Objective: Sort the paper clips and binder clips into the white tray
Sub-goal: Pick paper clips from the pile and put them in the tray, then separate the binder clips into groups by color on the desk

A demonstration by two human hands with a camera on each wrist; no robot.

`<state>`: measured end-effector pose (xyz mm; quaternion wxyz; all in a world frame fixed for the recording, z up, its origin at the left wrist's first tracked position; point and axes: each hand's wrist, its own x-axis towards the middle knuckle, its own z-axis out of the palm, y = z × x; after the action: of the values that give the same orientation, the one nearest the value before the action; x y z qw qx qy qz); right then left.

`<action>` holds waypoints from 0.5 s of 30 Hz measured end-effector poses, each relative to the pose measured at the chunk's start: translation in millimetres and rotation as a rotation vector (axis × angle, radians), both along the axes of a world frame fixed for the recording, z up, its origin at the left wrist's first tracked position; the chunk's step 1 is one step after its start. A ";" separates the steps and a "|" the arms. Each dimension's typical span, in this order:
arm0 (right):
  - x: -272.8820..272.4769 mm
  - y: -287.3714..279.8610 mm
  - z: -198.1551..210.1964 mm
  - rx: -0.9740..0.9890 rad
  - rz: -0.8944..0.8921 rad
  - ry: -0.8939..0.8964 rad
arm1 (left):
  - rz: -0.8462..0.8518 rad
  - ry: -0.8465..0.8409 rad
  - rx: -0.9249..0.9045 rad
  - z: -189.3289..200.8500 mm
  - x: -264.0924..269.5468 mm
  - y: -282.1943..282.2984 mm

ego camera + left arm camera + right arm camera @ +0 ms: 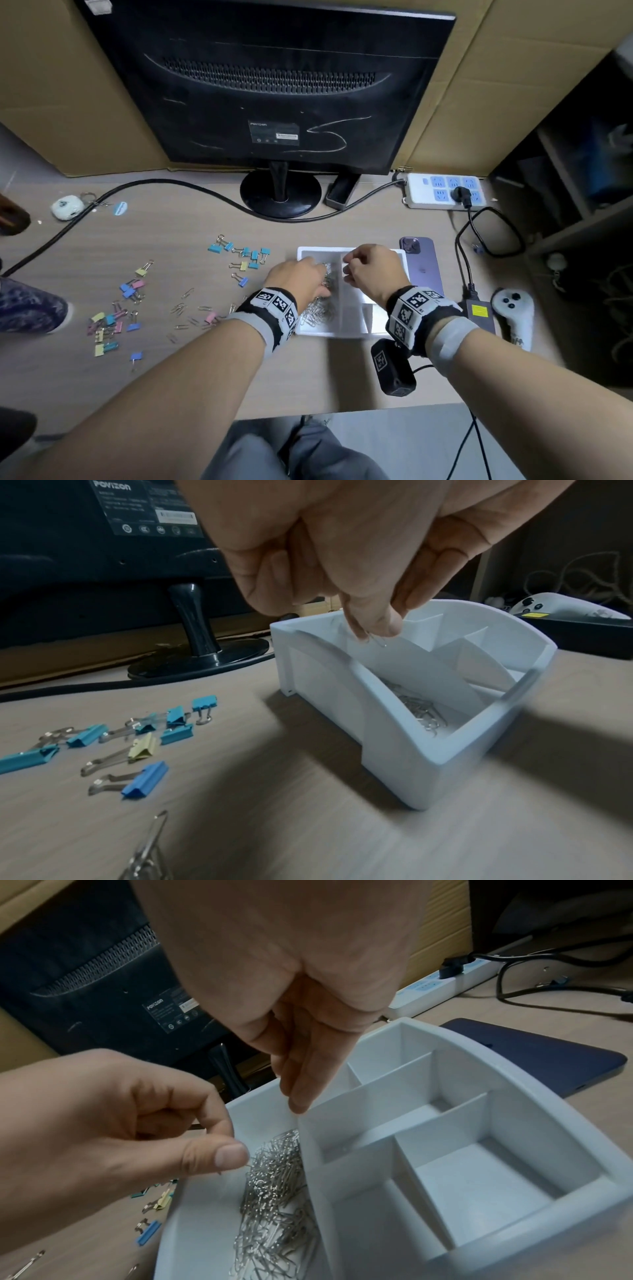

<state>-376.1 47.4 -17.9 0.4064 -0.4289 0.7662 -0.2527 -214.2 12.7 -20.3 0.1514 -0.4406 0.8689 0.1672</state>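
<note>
White tray [356, 334] on desk [191, 240], just left of purple phone [423, 263]; both hands over it.
Left hand [298, 277] above left compartment, fingertips pinching a paper clip [378, 641] over paper clip pile [274, 1199]. Right hand [371, 269] fingers lightly curled, holding nothing visible, tips by the divider. Binder clips [113, 322] and loose paper clips [185, 308] scattered left of tray.
</note>
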 end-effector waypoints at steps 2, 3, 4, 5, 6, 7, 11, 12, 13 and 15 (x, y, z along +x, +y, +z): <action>-0.8 0.0 -0.6 -0.004 -0.022 -0.017 | 0.026 0.050 0.023 -0.7 0.0 -0.3; -1.1 0.4 -1.1 -0.005 -0.031 -0.028 | 0.051 0.089 0.044 -2.1 0.3 -0.4; -1.3 0.6 -1.4 -0.008 -0.038 -0.038 | 0.075 0.128 0.065 -4.3 1.1 -0.5; -1.1 0.3 -1.1 -0.013 -0.043 -0.046 | 0.093 0.162 0.081 -6.6 1.9 -0.8; -0.9 -0.6 -1.3 -0.018 -0.047 -0.055 | 0.109 0.196 0.092 -9.4 3.5 -0.8; -0.7 -1.8 -1.3 -0.023 -0.056 -0.066 | 0.122 0.235 0.107 -11.8 4.9 -1.0; 0.5 -7.2 2.6 -0.031 -0.105 -0.126 | 0.098 0.376 0.194 -14.7 10.2 -3.1; 0.6 -8.1 3.6 -0.032 -0.110 -0.131 | 0.091 0.391 0.209 -13.7 11.0 -4.1; 0.8 -8.8 4.6 -0.030 -0.111 -0.137 | 0.080 0.395 0.218 -13.0 12.0 -4.8; 2.1 -10.3 5.0 -0.033 -0.104 -0.139 | 0.048 0.384 0.222 -12.3 14.5 -5.6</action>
<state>-374.0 37.1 -13.0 0.4378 -0.3766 0.7530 -0.3155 -199.7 7.1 -32.6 0.0265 -0.4020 0.8473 0.3460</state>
